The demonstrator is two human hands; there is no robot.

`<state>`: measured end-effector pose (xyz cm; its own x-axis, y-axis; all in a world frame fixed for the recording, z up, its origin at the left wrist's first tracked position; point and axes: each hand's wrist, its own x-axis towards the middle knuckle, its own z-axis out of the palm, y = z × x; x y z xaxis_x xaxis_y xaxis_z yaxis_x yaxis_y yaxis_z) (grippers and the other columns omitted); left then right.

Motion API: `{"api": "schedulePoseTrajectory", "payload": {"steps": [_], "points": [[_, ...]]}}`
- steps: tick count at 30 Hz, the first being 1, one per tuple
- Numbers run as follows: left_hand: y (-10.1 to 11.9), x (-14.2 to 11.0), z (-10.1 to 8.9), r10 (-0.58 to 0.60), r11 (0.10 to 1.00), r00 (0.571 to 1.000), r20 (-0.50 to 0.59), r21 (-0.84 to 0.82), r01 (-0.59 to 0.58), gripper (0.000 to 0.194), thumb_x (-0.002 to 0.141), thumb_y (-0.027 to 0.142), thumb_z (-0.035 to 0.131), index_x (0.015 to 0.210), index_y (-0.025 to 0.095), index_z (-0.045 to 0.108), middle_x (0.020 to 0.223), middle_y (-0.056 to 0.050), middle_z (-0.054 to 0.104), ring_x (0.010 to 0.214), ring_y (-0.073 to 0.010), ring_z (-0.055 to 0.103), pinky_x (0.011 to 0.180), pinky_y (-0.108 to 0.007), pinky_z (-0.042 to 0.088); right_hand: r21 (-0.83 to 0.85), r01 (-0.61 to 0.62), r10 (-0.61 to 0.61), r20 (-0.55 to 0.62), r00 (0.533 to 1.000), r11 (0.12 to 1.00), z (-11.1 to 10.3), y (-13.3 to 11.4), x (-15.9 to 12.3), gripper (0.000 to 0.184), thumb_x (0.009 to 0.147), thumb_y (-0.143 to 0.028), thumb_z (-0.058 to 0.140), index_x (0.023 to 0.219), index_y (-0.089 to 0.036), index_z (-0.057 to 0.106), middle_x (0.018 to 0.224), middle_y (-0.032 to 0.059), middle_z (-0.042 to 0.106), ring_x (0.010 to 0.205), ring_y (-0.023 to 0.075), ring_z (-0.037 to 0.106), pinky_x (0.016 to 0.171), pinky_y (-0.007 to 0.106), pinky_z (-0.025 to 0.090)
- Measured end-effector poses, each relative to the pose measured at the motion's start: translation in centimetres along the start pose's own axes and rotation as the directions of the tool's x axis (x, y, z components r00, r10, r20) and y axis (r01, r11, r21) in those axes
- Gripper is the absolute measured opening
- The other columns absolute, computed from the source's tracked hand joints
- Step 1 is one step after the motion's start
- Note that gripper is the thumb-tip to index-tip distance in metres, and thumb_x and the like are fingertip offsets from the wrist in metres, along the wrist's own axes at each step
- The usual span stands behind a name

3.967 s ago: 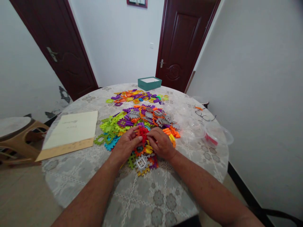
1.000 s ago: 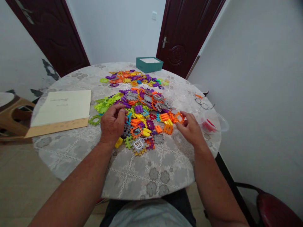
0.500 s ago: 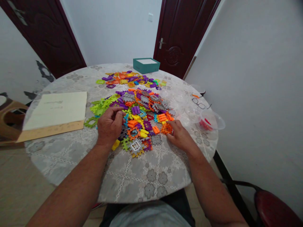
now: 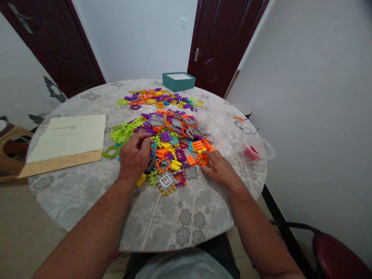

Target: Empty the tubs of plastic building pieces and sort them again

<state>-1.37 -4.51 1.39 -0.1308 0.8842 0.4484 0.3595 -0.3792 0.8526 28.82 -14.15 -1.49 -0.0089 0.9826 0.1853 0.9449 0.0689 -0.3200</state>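
Note:
A heap of colourful plastic interlocking building pieces point(image 4: 177, 122) lies in the middle of the table, with gear-like plates and ribbed connectors. At its left side rests my left hand point(image 4: 135, 153), thumb against curled fingers; whatever they may hold is hidden. My right hand point(image 4: 219, 167) is at the heap's right edge, thumb and fingertips closed around an orange building piece point(image 4: 202, 159). Close by are orange ribbed connectors point(image 4: 198, 145), a grey square plate point(image 4: 191, 173) and yellow connectors point(image 4: 176, 165). Nearest my body lies a grey plate with a white window point(image 4: 166, 180).
A second heap of pieces point(image 4: 158, 97) lies farther back, before a green box point(image 4: 178, 82). On the left is an open paper folder point(image 4: 69, 133). Clear plastic containers point(image 4: 266, 149), one with red pieces, and eyeglasses point(image 4: 243, 127) are at the right.
My right thumb and fingertips have shifted slightly left around the orange piece. The left hand stays nearly still, and the whole view has drifted a little.

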Motion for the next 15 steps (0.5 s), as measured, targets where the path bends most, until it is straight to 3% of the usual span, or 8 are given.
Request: {"api": "schedulePoseTrajectory", "payload": {"steps": [5,9,15], "points": [[0.4,0.0,-0.1,0.014,0.999,1.000,0.005,0.029,-0.014,0.021,0.093,0.031,0.059,0.104,0.021,0.075,0.082,0.000,0.076,0.061,-0.0132,0.066,0.062,-0.026,0.053,-0.028,-0.016,0.016,0.022,1.000,0.999,-0.1,-0.3,0.1,0.054,0.092,-0.038,0.067,0.143,-0.024,0.059,0.128,0.0152,0.061,0.106,0.0300,0.066,0.088,0.039,0.053],[0.8,-0.1,-0.2,0.012,0.999,1.000,0.027,0.049,-0.014,0.021,0.093,0.032,0.061,0.104,0.021,0.075,0.079,0.000,0.075,0.062,-0.0143,0.067,0.063,-0.027,0.055,0.070,0.025,-0.023,-0.023,0.999,0.997,-0.5,-0.6,0.3,0.054,0.092,-0.036,0.067,0.144,-0.025,0.057,0.122,0.0118,0.062,0.105,0.0268,0.064,0.093,0.039,0.053],[0.6,-1.3,0.1,0.015,1.000,0.960,0.281,0.015,-0.020,0.032,0.092,0.045,0.066,0.112,0.022,0.075,0.090,-0.005,0.079,0.074,-0.0197,0.074,0.070,-0.031,0.060,0.188,0.157,-0.136,-0.121,0.983,0.970,-0.8,-1.8,0.4,0.060,0.089,-0.031,0.067,0.147,-0.027,0.052,0.124,0.0112,0.058,0.107,0.0264,0.063,0.094,0.041,0.055]]}}
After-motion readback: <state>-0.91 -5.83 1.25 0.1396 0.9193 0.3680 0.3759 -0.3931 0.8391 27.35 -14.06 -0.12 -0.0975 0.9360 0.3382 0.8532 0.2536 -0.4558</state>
